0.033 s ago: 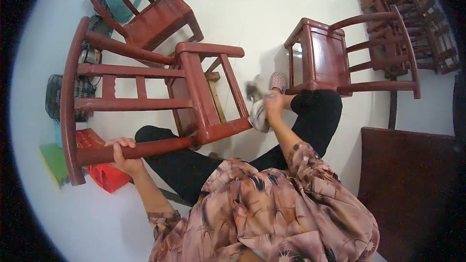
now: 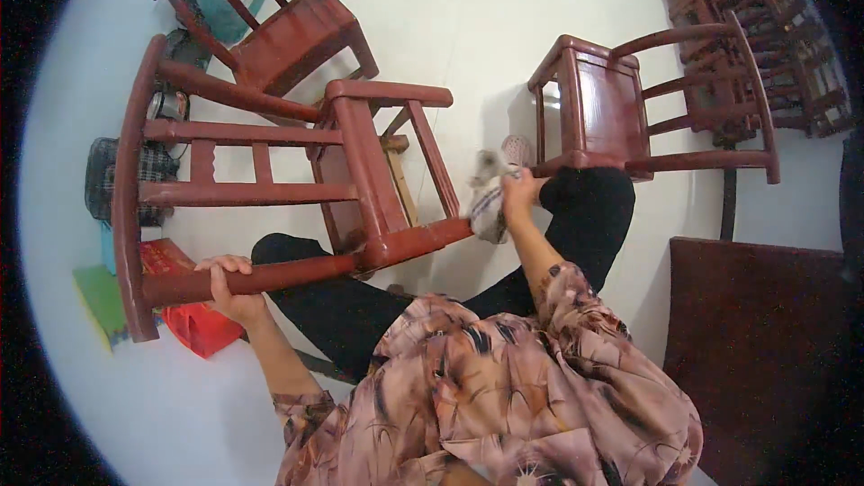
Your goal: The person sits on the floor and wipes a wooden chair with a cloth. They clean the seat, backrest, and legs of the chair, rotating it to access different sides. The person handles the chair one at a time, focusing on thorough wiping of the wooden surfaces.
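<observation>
Left hand (image 2: 227, 286) clamped around tipped red chair (image 2: 297, 189) rail; right hand (image 2: 517, 193) gripping grey cloth (image 2: 486, 207), pressed against chair's seat edge

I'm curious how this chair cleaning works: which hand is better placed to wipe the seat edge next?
Probably the right hand: it holds the grey cloth against the tipped chair, while the left hand grips its arm rail.

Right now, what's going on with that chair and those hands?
A seated person has a dark red wooden chair tipped on its side across their lap. The left hand grips one rail of the chair's back near the lower end. The right hand presses a grey-white cloth against the corner of the seat frame. Two more red chairs stand on the pale floor beyond, one behind and one to the right.
</observation>
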Demonstrator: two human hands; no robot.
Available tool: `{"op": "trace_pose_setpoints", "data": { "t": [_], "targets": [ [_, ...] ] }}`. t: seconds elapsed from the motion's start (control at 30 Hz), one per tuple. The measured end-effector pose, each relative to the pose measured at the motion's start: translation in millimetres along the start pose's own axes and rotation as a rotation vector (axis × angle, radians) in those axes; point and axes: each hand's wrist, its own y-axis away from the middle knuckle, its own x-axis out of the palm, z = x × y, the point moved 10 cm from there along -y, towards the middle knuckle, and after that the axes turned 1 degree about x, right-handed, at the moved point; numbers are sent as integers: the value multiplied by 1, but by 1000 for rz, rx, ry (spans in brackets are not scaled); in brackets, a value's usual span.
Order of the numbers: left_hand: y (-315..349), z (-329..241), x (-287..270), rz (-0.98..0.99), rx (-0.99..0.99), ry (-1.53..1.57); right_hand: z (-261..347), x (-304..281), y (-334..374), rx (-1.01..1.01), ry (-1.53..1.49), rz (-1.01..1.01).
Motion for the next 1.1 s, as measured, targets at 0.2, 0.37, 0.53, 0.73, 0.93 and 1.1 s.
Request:
{"op": "trace_pose_setpoints", "data": {
  "t": [0.2,0.37,0.53,0.73,0.93,1.1],
  "targets": [
    [2,1,1,-34,-9,22,66,20,28,-351,221,238],
    [5,4,-22,-138,-7,1,64,37,92,-506,657,320],
    [-1,5,-9,-7,-15,53,29,33,51,-403,787,211],
    [21,-13,39,208,138,29,38,49,9,166,165,378],
    [24,-6,35,185,106,18,105,112,108,-150,122,773],
    [22,-4,34,254,111,2,141,163,144,-728,160,660]
  ]
}}
